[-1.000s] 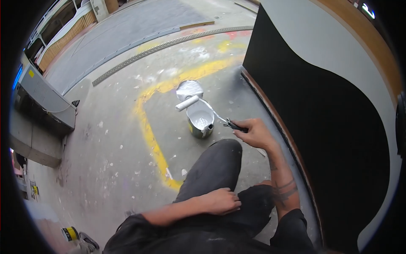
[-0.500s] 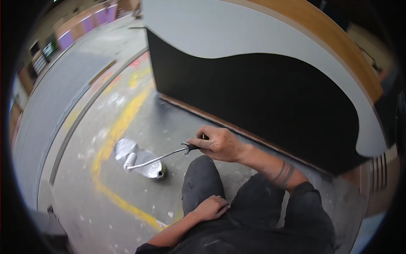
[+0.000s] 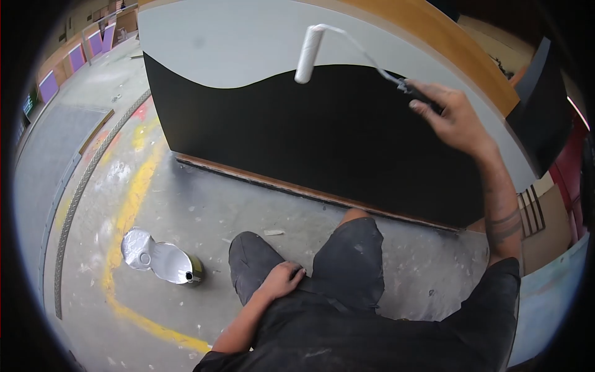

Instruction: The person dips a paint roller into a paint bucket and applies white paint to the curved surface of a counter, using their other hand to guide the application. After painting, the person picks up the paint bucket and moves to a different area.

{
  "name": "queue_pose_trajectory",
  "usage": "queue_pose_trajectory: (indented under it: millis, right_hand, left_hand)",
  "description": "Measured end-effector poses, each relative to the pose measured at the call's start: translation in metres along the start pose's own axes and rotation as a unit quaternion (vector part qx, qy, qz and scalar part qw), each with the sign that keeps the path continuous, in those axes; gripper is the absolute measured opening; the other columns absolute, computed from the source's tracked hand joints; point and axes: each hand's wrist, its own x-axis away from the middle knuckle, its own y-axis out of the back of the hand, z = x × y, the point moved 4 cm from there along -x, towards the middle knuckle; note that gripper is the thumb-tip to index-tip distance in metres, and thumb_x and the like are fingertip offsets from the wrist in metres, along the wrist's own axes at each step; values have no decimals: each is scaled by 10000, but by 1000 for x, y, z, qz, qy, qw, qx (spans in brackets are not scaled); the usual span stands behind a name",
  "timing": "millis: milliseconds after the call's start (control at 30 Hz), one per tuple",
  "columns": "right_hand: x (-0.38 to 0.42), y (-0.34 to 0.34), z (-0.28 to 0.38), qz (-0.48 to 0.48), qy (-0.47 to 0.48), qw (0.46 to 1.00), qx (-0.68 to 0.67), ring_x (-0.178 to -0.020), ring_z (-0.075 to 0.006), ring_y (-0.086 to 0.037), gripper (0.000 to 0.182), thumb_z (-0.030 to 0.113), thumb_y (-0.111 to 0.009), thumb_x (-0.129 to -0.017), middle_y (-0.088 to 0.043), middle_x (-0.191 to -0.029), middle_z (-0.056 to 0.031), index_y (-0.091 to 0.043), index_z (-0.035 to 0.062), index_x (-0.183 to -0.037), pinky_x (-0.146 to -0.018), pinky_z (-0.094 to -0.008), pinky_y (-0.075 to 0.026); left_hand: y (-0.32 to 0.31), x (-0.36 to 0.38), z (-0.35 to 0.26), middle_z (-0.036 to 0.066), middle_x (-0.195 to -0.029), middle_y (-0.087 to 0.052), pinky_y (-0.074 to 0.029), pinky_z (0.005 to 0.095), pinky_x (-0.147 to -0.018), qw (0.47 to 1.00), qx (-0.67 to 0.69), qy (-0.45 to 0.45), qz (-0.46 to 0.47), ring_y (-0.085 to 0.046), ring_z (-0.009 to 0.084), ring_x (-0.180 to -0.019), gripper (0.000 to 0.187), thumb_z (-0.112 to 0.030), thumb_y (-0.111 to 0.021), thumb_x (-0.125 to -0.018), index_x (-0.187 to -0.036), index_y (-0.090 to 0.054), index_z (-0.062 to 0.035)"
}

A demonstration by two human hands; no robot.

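Observation:
My right hand (image 3: 455, 115) is closed round the dark handle of a small paint roller (image 3: 308, 56), raised in front of a panel. The roller's white sleeve hangs at the wavy border between the panel's light grey upper part (image 3: 242, 40) and its black lower part (image 3: 322, 130). Resting on my thigh near the knee is my left hand (image 3: 285, 279), fingers loosely laid down and holding nothing. On the floor to the left stands an opened paint can (image 3: 196, 271), light paint inside, its paint-coated lid (image 3: 137, 248) lying beside its rim.
A yellow painted line (image 3: 139, 192) runs along the paint-spotted concrete floor (image 3: 204, 223). Farther left are a ridged metal strip (image 3: 77, 217) and a grey board (image 3: 59, 161). A wooden top edge (image 3: 477, 68) curves over the panel. Purple-faced boards (image 3: 77, 59) stand at the back left.
My right hand has lifted the paint roller from above the can up and right to the panel. My left hand stays on my thigh. The view has shifted to the right.

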Motion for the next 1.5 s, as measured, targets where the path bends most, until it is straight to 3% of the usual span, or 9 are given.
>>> queue_pose_trajectory:
  millis: [133,233,300,333,467,600,667,900,1500]
  right_hand:
    - [-21,19,-31,-6,-15,999,28,-881,-323,-703,361,180,-699,-1037,-749,-1018,-233,-704,-7,-1345,-824,-401,-534]
    - [-42,26,-45,-4,-10,998,57,-900,-350,-710,349,178,-684,-1042,-751,-1039,-253,-710,-24,-1326,-838,-416,-537]
    - [-49,21,-51,3,-12,998,56,-912,-363,-714,346,180,-679,-1042,-752,-1055,-264,-716,-32,-1313,-842,-421,-539]
    - [-54,18,-54,10,-21,998,62,-916,-369,-715,345,189,-680,-1041,-752,-1060,-270,-722,-33,-1303,-842,-422,-540]
    - [-66,5,-64,4,-9,997,71,-891,-369,-704,346,199,-676,-1038,-750,-1048,-276,-731,-32,-1290,-823,-423,-537]
    - [-78,-3,-81,1,30,998,62,-873,-366,-701,350,195,-673,-1036,-751,-1030,-274,-728,-26,-1302,-807,-422,-537]
    - [-84,-3,-74,43,-38,997,53,-883,-373,-707,341,189,-668,-1034,-752,-1035,-272,-732,-23,-1295,-830,-424,-546]
    - [-96,-8,-93,13,19,999,28,-859,-355,-695,324,175,-667,-1029,-755,-1026,-263,-742,-24,-1273,-824,-413,-545]
    - [-40,29,-116,29,-62,995,71,-871,-318,-713,346,182,-667,-1027,-775,-1053,-252,-749,-24,-1292,-835,-392,-553]
  left_hand:
    - [4,-19,9,292,-1002,-707,-524,527,-894,994,-5,104,43,-663,484,-996,343,-299,-612,-1044,-1013,-723,24]
    - [1,-24,23,234,-1034,-756,-538,489,-907,985,-5,156,79,-706,412,-1028,399,-322,-542,-1102,-1050,-745,17]
    - [2,-33,43,159,-1129,-782,-542,452,-971,925,342,166,6,-724,326,-1075,497,-372,-432,-1165,-1181,-746,13]
    - [5,-43,54,135,-1250,-746,-520,444,-1050,825,522,214,-26,-693,278,-1156,590,-415,-327,-1193,-1337,-676,38]
    - [85,-138,2,272,-1520,-545,-399,528,-1238,698,709,56,-83,-538,402,-1420,881,-693,-275,-1106,-1547,-443,50]
    - [145,-213,-57,344,-1616,-406,-364,544,-1278,650,760,-14,-24,-412,443,-1530,1012,-748,-235,-1082,-1617,-294,109]
    - [160,-239,-72,372,-1666,-298,-322,549,-1303,617,785,-44,24,-324,461,-1577,1060,-764,-208,-1074,-1640,-194,132]
    - [196,-298,-96,379,-1677,-260,-305,546,-1311,646,761,-55,19,-286,469,-1590,1063,-756,-137,-1076,-1645,-143,143]
    - [181,-369,-142,396,-1677,-237,-316,528,-1307,675,733,-47,71,-297,474,-1583,1154,-816,-87,-1035,-1635,-113,169]
